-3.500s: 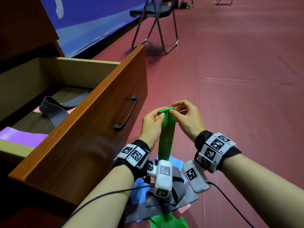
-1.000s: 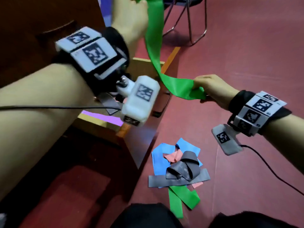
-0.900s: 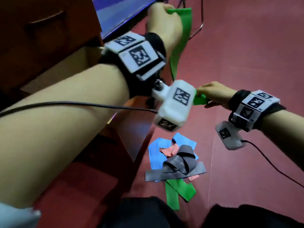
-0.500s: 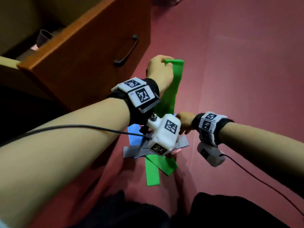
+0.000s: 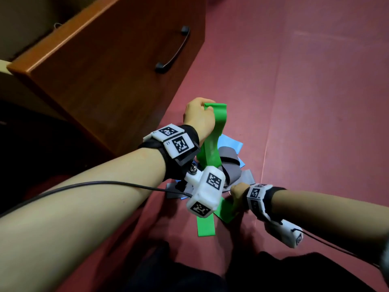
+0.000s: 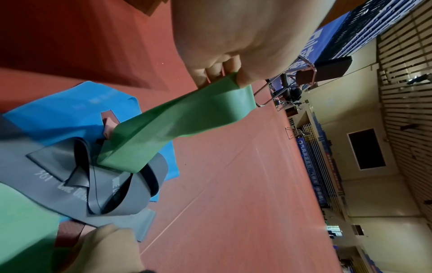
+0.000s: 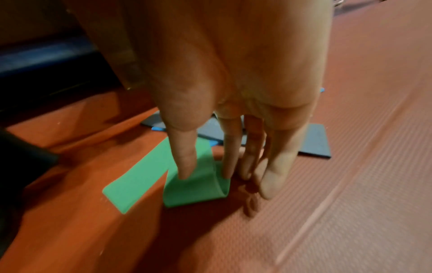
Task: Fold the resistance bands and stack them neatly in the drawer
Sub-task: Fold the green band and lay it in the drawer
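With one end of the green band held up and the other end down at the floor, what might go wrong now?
1. The left hand pinches only the top edge of the green band; under tension it may slip free.
2. The right hand reaches the band's low end with straight fingers, so the fold may open again.
3. The band hangs over the grey band; lifting could drag it.

The right hand (image 5: pixel 237 191) is mostly hidden behind the left wrist's camera (image 5: pixel 205 194). The drawer (image 5: pixel 105 49) is cut off at the frame's top; its inside is unseen.
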